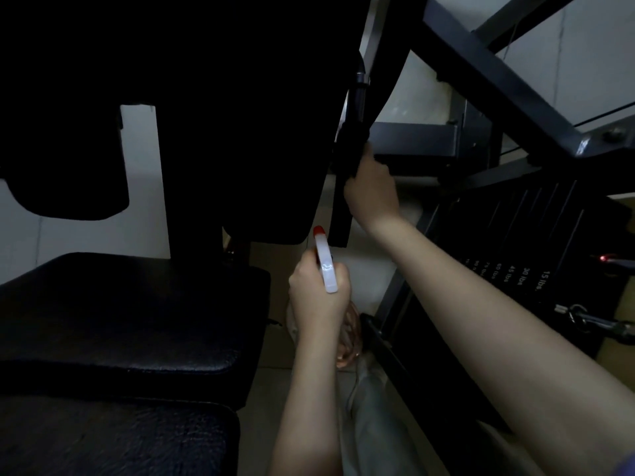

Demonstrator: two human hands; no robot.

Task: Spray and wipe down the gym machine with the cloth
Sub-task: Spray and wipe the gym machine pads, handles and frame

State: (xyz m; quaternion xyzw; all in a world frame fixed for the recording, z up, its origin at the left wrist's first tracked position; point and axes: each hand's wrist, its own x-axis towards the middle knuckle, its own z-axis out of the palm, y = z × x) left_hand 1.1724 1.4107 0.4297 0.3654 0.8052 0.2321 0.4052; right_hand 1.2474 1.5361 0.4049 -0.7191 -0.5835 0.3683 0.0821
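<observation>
Gripping bottle (326,266), left hand (318,298); right hand (372,190), cloth (350,146)

This is looking like a gym: a gym machine (223,115) with a black padded seat (120,314) is filling the left, a weight stack (536,235) with plates marked in lbs is standing at the right, and dark steel frame bars (481,63) are crossing the upper right before a pale wall (601,56).
</observation>
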